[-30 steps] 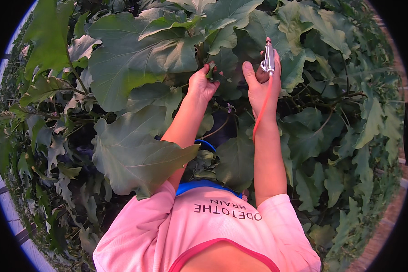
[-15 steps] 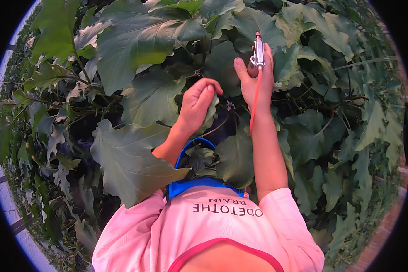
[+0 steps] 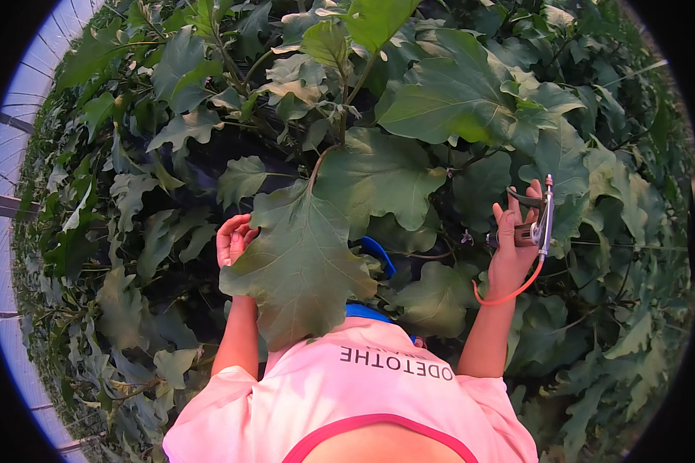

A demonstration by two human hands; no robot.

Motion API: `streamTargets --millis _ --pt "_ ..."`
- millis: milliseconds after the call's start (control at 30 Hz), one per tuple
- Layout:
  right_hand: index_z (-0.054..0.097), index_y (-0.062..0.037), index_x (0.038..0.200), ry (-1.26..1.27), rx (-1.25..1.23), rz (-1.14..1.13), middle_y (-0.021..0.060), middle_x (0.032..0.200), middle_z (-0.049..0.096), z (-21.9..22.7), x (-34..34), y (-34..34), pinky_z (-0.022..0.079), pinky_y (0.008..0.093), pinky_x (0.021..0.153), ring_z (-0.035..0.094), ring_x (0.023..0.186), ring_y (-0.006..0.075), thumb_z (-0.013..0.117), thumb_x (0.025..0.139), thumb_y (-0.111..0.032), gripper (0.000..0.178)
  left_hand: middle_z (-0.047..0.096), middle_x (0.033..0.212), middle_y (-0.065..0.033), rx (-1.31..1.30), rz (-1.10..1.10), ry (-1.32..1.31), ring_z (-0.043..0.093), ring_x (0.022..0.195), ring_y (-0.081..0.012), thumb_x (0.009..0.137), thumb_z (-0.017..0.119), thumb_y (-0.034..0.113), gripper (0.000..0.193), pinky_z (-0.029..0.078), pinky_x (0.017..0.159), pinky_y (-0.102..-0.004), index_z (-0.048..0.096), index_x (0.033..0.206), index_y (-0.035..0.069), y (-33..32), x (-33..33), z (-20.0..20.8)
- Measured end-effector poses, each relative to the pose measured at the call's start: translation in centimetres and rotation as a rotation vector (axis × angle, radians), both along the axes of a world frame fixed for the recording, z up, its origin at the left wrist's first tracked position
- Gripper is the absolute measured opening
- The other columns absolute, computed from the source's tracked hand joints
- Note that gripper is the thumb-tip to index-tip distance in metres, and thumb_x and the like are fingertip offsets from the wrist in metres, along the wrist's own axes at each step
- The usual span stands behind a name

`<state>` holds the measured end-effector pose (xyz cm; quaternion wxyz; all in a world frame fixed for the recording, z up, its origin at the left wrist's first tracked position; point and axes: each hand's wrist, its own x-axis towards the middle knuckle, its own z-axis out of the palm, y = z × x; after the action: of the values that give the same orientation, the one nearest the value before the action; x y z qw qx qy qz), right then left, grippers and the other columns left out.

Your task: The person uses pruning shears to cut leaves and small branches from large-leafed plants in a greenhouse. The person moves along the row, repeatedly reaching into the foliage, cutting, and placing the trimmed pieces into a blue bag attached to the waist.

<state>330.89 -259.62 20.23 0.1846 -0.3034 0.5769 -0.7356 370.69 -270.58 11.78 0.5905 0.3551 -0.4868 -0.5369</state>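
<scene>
My right hand [image 3: 513, 239] holds a small silver spray gun [image 3: 547, 220] with a reddish tip and a brownish, rounded body against the fingers. An orange hose [image 3: 517, 295] curves from its lower end down across the wrist. Over on the left, my left hand [image 3: 235, 239] is beside the edge of a large lobed leaf [image 3: 301, 262]; its fingers are loosely bent and nothing shows in them. That leaf hangs over my chest and hides most of a blue-rimmed pouch [image 3: 377, 256] at my front. A small purple flower [image 3: 466, 237] sits just left of the right hand.
Dense eggplant-like foliage [image 3: 432, 100] surrounds both arms, with stems [image 3: 344, 116] rising ahead. Dark sheeting shows between leaves. A pale framed wall [image 3: 15, 162] runs along the far left. A thin line [image 3: 633, 75] stretches through the plants on the right.
My hands have moved apart, the left leftward and the right to the right and nearer. The left fingers have loosened from a closed shape by a leaf. The view has shifted over the plants.
</scene>
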Motion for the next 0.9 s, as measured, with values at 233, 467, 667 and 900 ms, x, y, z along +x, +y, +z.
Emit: streamTargets --millis 233,467,667,900 --pt "0.039 -0.0038 0.148 0.136 -0.044 0.275 0.0238 0.151 0.043 3.0 9.9 -0.5 0.044 0.0526 0.110 0.045 0.139 0.0430 0.065 0.099 -0.035 0.064 0.059 0.123 -0.0129 -0.617 -0.848 -0.661 0.060 0.113 -0.0305 0.087 0.073 0.016 0.031 0.049 0.094 -0.0408 0.067 0.115 0.006 -6.3 -4.9 6.2" --pt "0.038 -0.0058 0.148 -0.198 0.161 0.131 0.0173 0.154 0.039 -0.2 23.0 -5.7 0.047 0.0504 0.108 0.048 0.137 0.0412 0.069 0.097 -0.025 0.064 0.059 0.130 -0.0126 -0.545 -1.147 -0.370 0.059 0.115 -0.0319 0.085 0.065 0.004 0.031 0.049 0.094 -0.0423 0.065 0.115 0.005 -10.5 -4.4 -0.9" --pt "0.048 -0.0033 0.141 0.293 0.498 -0.146 0.0089 0.151 0.038 -2.5 26.3 -7.7 0.044 0.0377 0.105 0.050 0.128 0.0237 0.078 0.090 -0.020 0.062 0.056 0.131 -0.0130 -0.280 -0.559 -0.659 0.053 0.122 -0.0338 0.087 0.061 0.007 0.032 0.043 0.102 -0.0438 0.064 0.119 0.011 -15.5 -6.8 -4.3" --pt "0.034 -0.0038 0.149 0.091 0.359 -0.093 0.0093 0.146 0.042 -1.0 25.4 -9.7 0.046 0.0349 0.102 0.050 0.136 0.0305 0.077 0.092 -0.017 0.073 0.063 0.130 -0.0159 -0.209 -1.302 -1.075 0.063 0.115 -0.0339 0.094 0.058 0.021 0.037 0.050 0.095 -0.0443 0.063 0.128 0.009 -12.3 -11.9 -15.0"
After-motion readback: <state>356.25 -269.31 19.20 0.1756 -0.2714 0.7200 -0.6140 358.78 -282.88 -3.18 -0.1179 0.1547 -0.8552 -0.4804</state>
